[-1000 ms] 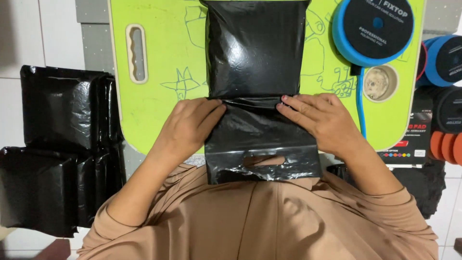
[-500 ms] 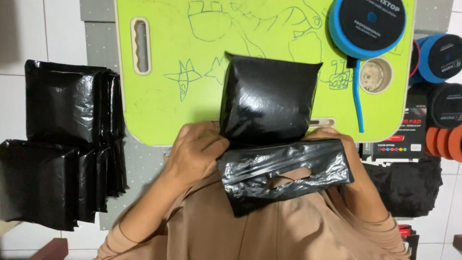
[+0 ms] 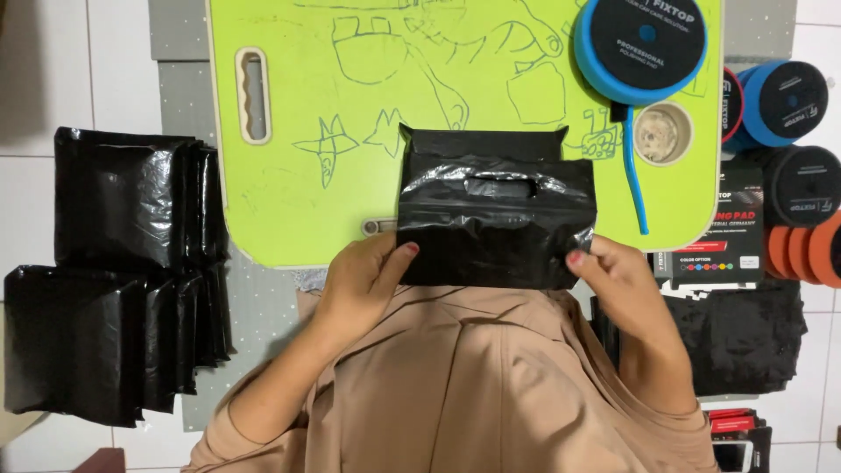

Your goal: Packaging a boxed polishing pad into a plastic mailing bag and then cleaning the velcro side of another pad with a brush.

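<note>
A white tiled floor lies under a lime-green bench (image 3: pixel 289 201) with rounded corners, a slot handle near its left edge and blue line doodles across its top. On the near part of the bench, about midway along its near edge, lies a black plastic packet (image 3: pixel 496 210), a filled bag whose handled flap is folded back over its upper face, so the cut-out handle hole shows near the far side. Its long axis runs left to right, across the person's body, and its near edge overhangs the bench edge toward the tan-sleeved arms. The left hand (image 3: pixel 363 280) grips the near left corner, thumb on top and fingers curled beneath, closed on the plastic. The right hand (image 3: pixel 618 276) pinches the near right corner the same way, thumb tip pressed on the edge. Both hands sit just near of the packet, one at each end of the long axis, about equally close to it. Stacks of similar black packets (image 3: pixel 123 263) lie on the floor to the left, well apart. At the far right of the bench rests a round blue-rimmed pad (image 3: pixel 639 44), with more round pads (image 3: pixel 784 101) and a box on the floor at right.
</note>
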